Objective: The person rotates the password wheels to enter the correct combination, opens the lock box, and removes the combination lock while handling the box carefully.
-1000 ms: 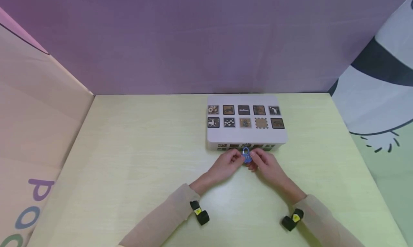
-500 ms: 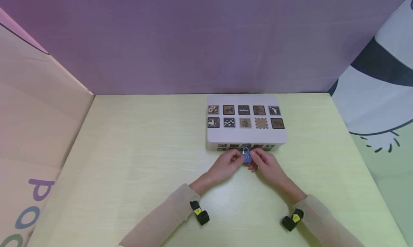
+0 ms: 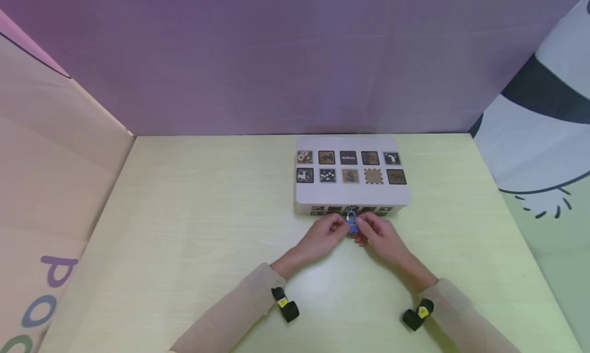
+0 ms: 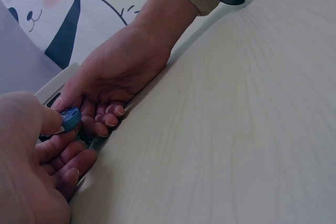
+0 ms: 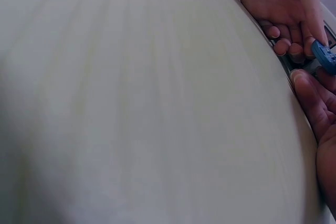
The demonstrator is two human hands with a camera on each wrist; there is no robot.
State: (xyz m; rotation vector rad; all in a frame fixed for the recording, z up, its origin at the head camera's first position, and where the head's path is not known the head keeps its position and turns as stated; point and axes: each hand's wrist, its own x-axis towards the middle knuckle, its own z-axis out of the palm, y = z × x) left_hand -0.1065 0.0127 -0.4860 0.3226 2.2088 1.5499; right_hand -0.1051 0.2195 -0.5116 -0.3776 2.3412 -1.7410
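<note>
A small blue padlock [image 3: 352, 226] with dials on its face is held between both hands at the front of a white box [image 3: 350, 193]. Its shackle points up toward the box front; whether it passes through a clasp is too small to tell. My left hand [image 3: 325, 236] pinches the padlock's left side between thumb and curled fingers. From the right, my right hand [image 3: 384, 240] pinches the opposite side. In the left wrist view the blue padlock [image 4: 71, 118] shows between the two thumbs. The right wrist view catches only part of the padlock [image 5: 325, 57] at its edge.
Picture squares in two rows decorate the box lid, with more on its front. The box stands at the back of a pale wooden table [image 3: 207, 204]. A purple curtain [image 3: 258, 61] rises behind it, and a panda-print panel [image 3: 548, 138] stands on the right.
The right thumb and fingers have shifted very slightly on the padlock. The left hand, the padlock and the box stay in place.
</note>
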